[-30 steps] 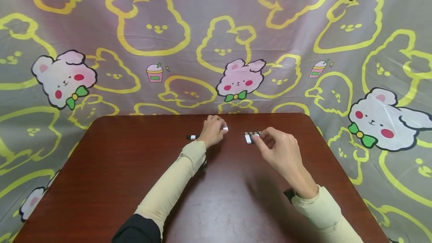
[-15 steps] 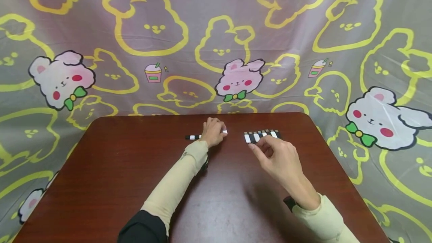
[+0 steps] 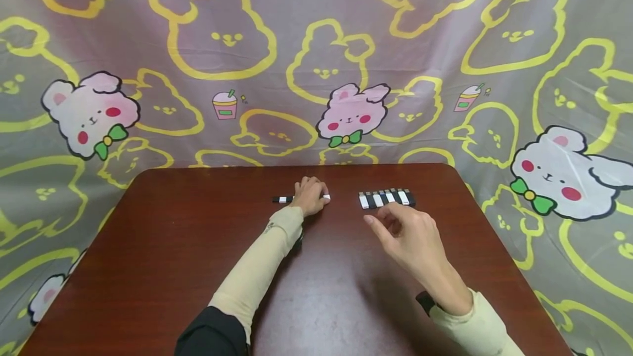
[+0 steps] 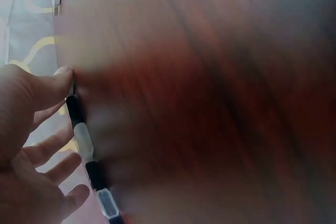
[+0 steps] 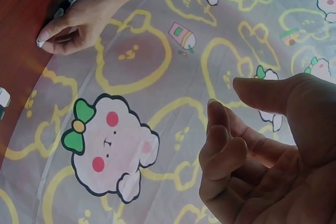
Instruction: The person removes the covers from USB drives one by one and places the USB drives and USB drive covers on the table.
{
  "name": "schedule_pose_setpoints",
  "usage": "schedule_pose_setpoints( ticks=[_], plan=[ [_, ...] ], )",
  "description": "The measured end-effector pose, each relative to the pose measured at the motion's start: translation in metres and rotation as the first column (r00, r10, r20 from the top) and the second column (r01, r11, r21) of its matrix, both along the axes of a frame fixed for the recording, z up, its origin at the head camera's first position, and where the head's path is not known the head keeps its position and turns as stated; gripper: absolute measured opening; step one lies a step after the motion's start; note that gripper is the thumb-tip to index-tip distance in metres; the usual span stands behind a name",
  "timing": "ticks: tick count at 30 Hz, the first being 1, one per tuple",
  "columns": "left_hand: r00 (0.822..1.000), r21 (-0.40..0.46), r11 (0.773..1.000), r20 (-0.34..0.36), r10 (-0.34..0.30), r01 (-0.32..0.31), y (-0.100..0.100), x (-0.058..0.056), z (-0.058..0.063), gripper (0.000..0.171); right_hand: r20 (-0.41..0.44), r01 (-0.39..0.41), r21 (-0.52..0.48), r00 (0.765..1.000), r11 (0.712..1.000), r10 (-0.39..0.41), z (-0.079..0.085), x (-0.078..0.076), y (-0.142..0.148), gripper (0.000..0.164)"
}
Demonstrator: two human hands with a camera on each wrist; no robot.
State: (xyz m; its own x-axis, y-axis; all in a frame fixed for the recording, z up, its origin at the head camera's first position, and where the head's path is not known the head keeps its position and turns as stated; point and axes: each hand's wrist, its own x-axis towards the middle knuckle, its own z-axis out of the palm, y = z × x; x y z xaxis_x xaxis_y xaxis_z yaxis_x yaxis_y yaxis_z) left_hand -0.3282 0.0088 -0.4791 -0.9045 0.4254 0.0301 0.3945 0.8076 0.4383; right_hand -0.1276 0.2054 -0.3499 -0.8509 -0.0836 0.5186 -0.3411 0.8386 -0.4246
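Observation:
Black and white USB sticks with metal plugs lie side by side in an alternating row [image 3: 378,200] at the right of the far table part. Further left, a second line of black and white sticks [image 3: 282,199] runs partly under my left hand [image 3: 309,198]. At that line's right end, my left thumb and finger pinch a white USB stick [image 3: 326,196]; the left wrist view shows the thumb against the line's end and the other fingers along its far side. My right hand [image 3: 409,232] hovers in front of the right row, thumb and forefinger apart, holding nothing.
The brown table [image 3: 198,246] has its far edge just behind both rows. A cartoon-printed cloth [image 3: 277,87] hangs behind and around it. Bare table separates the two rows.
My right hand has drawn back from the right row, uncovering its sticks, and its thumb and forefinger have parted. The left hand has shifted slightly left with the white USB stick.

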Motion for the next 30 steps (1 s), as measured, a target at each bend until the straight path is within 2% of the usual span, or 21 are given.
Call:
schedule_pose_setpoints(
  ticks=[8, 16, 25, 30],
  plan=[
    [1.000, -0.045, 0.999, -0.001, -0.008, 0.007, -0.001, -0.002, 0.000, 0.018, 0.010, -0.005, 0.002, 1.000, 1.000, 0.005, 0.000, -0.001, 0.000, 0.017],
    [1.000, -0.009, 1.000, -0.013, -0.011, 0.011, -0.005, -0.002, -0.002, 0.016, 0.026, 0.002, -0.003, 1.000, 1.000, -0.002, -0.001, -0.001, 0.000, 0.017],
    [1.000, -0.016, 1.000, -0.016, 0.006, -0.006, -0.010, -0.003, -0.006, 0.019, 0.018, -0.006, -0.002, 1.000, 1.000, 0.006, 0.000, -0.004, -0.001, 0.016],
    [1.000, 0.003, 1.000, -0.005, 0.018, -0.018, -0.012, -0.003, -0.005, 0.029, 0.003, -0.018, -0.013, 1.000, 1.000, 0.018, -0.001, -0.007, 0.001, 0.016]
  ],
)
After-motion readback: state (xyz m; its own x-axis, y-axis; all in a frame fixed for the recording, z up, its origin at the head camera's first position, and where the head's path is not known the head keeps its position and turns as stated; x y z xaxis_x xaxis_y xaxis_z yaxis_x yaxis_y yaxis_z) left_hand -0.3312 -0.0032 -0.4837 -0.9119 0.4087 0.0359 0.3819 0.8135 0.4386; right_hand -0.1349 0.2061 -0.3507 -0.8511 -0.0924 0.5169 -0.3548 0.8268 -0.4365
